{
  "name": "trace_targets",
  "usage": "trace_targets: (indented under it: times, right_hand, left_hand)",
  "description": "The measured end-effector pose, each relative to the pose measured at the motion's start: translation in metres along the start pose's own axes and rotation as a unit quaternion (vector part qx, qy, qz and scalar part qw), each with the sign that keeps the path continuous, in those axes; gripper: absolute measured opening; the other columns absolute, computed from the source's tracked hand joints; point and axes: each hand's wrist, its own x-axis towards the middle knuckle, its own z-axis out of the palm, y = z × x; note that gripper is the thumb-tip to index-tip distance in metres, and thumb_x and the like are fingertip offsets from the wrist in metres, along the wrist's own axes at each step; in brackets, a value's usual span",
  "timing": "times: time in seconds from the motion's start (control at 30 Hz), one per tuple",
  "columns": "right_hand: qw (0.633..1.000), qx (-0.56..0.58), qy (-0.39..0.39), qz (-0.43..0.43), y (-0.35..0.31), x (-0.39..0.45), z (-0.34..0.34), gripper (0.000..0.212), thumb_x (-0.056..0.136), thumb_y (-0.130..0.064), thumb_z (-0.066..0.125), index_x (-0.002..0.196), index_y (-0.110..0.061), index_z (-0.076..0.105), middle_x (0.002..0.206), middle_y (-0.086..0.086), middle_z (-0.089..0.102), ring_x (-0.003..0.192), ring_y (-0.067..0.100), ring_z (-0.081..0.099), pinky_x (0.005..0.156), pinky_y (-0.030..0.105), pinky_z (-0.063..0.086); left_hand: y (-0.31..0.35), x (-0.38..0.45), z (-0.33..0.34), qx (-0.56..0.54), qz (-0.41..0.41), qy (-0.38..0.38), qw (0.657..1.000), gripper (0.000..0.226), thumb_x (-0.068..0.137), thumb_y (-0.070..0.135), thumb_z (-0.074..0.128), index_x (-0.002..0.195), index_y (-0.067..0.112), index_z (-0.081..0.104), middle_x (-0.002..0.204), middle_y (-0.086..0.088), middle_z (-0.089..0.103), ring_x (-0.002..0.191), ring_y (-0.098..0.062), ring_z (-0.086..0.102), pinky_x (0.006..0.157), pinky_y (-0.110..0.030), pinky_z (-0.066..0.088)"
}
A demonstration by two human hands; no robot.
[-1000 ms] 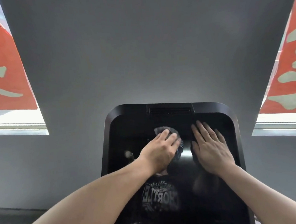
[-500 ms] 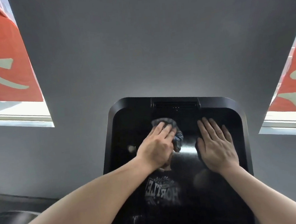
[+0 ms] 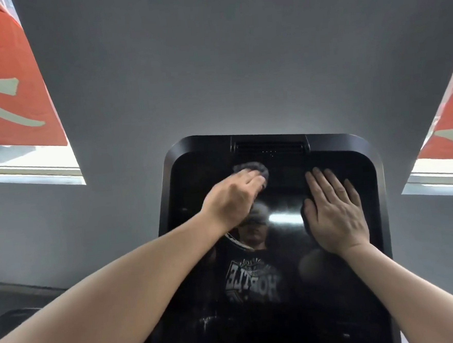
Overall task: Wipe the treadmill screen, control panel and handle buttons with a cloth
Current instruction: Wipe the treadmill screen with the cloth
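So we're standing at the treadmill screen point(image 3: 276, 248), a glossy black panel sitting at about 6 o'clock in the head view and running off the bottom edge. Our left hand point(image 3: 232, 200) is pressing a small dark grey cloth point(image 3: 249, 167) against the upper-left part of the glass, around 11 o'clock on the screen. The fingers are lying mostly straight over the cloth, which is poking out past the fingertips; whether the thumb is tucking round it, we can't tell. Our right hand point(image 3: 334, 212) is lying flat on the glass at roughly 2 o'clock, fingers straight and together, holding nothing. A vent slot point(image 3: 269, 148) is sitting at 12 o'clock on the frame. Red banners point(image 3: 2, 80) are hanging at 10 and 3 o'clock against a grey wall point(image 3: 226, 64).
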Motion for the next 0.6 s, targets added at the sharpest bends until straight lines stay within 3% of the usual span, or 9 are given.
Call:
trace_targets:
  times: [0.07, 0.17, 0.23, 0.33, 0.37, 0.43, 0.5, 0.6]
  right_hand:
    - [1.000, -0.001, 0.007, -0.002, 0.001, -0.001, 0.000, 0.064, 0.104, -0.043, 0.038, 0.164, -0.022, 0.033, 0.172, -0.002, 0.030, 0.161, 0.018, 0.020, 0.130, 0.050, 0.017]
    - [1.000, 0.007, 0.019, -0.009, 0.001, -0.001, -0.001, 0.065, 0.102, -0.042, 0.040, 0.163, -0.020, 0.037, 0.170, 0.000, 0.033, 0.160, 0.020, 0.025, 0.129, 0.050, 0.019]
    - [1.000, 0.010, 0.020, -0.008, 0.000, -0.001, -0.001, 0.065, 0.103, -0.042, 0.039, 0.163, -0.021, 0.036, 0.171, -0.001, 0.033, 0.160, 0.019, 0.024, 0.129, 0.050, 0.018]
    - [1.000, 0.011, 0.006, -0.002, 0.001, -0.001, -0.001, 0.064, 0.104, -0.043, 0.037, 0.164, -0.022, 0.033, 0.172, -0.003, 0.029, 0.161, 0.017, 0.019, 0.130, 0.048, 0.015]
    - [1.000, 0.011, 0.006, -0.002, 0.001, -0.001, -0.001, 0.064, 0.104, -0.043, 0.037, 0.164, -0.022, 0.033, 0.172, -0.003, 0.029, 0.161, 0.017, 0.019, 0.130, 0.048, 0.015]
    - [1.000, 0.013, 0.006, -0.003, 0.001, -0.002, -0.001, 0.065, 0.103, -0.043, 0.037, 0.164, -0.022, 0.033, 0.172, -0.003, 0.029, 0.161, 0.017, 0.019, 0.130, 0.048, 0.015]
    - [1.000, 0.012, 0.008, -0.005, 0.001, -0.001, -0.001, 0.065, 0.104, -0.043, 0.037, 0.165, -0.022, 0.033, 0.172, -0.003, 0.029, 0.161, 0.017, 0.019, 0.130, 0.048, 0.015]
    - [1.000, 0.014, 0.005, -0.002, 0.001, 0.000, -0.002, 0.065, 0.103, -0.043, 0.037, 0.164, -0.022, 0.033, 0.172, -0.003, 0.029, 0.161, 0.017, 0.020, 0.131, 0.047, 0.014]
  left_hand:
    - [0.017, -0.013, 0.007, 0.031, -0.002, 0.010, 0.999, 0.038, 0.095, 0.004, 0.059, 0.131, 0.006, 0.069, 0.133, -0.019, 0.069, 0.125, -0.040, 0.065, 0.109, -0.049, 0.052]
    - [0.036, -0.033, 0.014, 0.031, 0.151, -0.055, 0.986, 0.041, 0.098, 0.013, 0.048, 0.134, 0.011, 0.069, 0.137, -0.012, 0.069, 0.130, -0.033, 0.063, 0.114, -0.045, 0.047]
    - [0.003, -0.018, 0.006, 0.033, 0.106, -0.030, 0.993, 0.037, 0.097, 0.010, 0.054, 0.130, 0.011, 0.072, 0.133, -0.010, 0.072, 0.124, -0.029, 0.068, 0.110, -0.042, 0.050]
    - [-0.017, -0.014, -0.001, 0.036, -0.056, 0.017, 0.998, 0.038, 0.093, 0.004, 0.070, 0.131, 0.007, 0.072, 0.132, -0.014, 0.071, 0.124, -0.034, 0.067, 0.109, -0.047, 0.053]
    - [-0.004, -0.023, 0.007, 0.039, -0.050, 0.004, 0.998, 0.040, 0.091, 0.004, 0.072, 0.131, 0.007, 0.071, 0.134, -0.015, 0.070, 0.127, -0.036, 0.065, 0.110, -0.048, 0.051]
    - [0.022, -0.038, 0.015, 0.029, 0.062, -0.048, 0.996, 0.040, 0.090, 0.005, 0.071, 0.130, 0.009, 0.072, 0.135, -0.013, 0.070, 0.129, -0.035, 0.063, 0.113, -0.047, 0.049]
    - [0.004, -0.032, 0.003, 0.008, 0.115, -0.060, 0.991, 0.036, 0.094, 0.007, 0.065, 0.129, 0.012, 0.073, 0.134, -0.009, 0.071, 0.128, -0.030, 0.065, 0.111, -0.045, 0.051]
    - [-0.036, -0.020, -0.015, 0.007, -0.039, 0.000, 0.999, 0.035, 0.095, 0.005, 0.071, 0.130, 0.011, 0.073, 0.132, -0.011, 0.072, 0.126, -0.031, 0.067, 0.105, -0.047, 0.056]
